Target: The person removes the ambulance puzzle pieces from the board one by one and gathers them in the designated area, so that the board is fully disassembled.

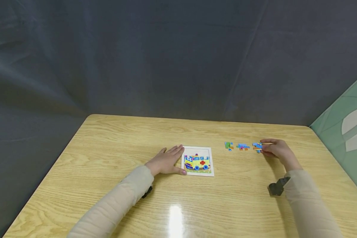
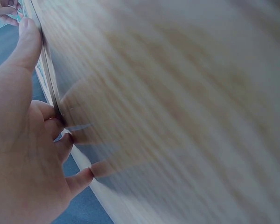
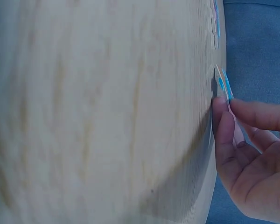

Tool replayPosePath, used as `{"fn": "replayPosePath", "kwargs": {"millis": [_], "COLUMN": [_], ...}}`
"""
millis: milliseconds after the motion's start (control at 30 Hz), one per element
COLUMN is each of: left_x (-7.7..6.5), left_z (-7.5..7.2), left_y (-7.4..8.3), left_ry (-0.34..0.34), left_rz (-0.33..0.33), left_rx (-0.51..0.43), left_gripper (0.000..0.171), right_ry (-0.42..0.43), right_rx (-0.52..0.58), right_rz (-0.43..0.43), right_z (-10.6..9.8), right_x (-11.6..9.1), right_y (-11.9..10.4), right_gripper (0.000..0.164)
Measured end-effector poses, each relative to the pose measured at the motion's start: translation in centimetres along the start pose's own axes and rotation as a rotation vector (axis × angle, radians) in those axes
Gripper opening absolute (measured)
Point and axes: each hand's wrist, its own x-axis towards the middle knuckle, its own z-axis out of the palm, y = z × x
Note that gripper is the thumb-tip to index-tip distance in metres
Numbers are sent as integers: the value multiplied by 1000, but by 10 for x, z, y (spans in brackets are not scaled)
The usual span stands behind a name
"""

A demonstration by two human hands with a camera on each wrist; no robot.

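A white-framed jigsaw puzzle [image 1: 212, 165] lies on the table, its lower part filled with a yellow ambulance picture and its upper part bare white. My left hand [image 1: 168, 161] rests at the frame's left side, fingers and thumb spread along that edge. To the right, my right hand [image 1: 276, 150] pinches a blue puzzle piece [image 1: 257, 145] between thumb and fingers. In the right wrist view that puzzle piece [image 3: 226, 85] is tilted, one edge raised off the wood. Left of it lie a blue-and-pink puzzle piece [image 1: 243, 146] and a green-and-blue puzzle piece [image 1: 228, 145].
The wooden table [image 1: 122, 142] runs back to a dark curtain [image 1: 166, 59]. A green and white panel [image 1: 351, 132] stands along the right side. Dark wrist devices [image 1: 276, 187] sit under both sleeves.
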Motion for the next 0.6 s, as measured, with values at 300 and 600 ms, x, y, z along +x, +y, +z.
{"fn": "replayPosePath", "kwargs": {"millis": [300, 600], "left_x": [2, 2], "left_z": [0, 1], "left_y": [-1, -1], "left_ry": [-5, -7], "left_rz": [1, -4], "left_rx": [-20, -23], "left_gripper": [96, 97], "right_ry": [56, 44], "right_rx": [-108, -252], "right_rz": [-1, -70], "right_z": [2, 33], "right_x": [-2, 1], "right_y": [-1, -28], "right_gripper": [49, 50]}}
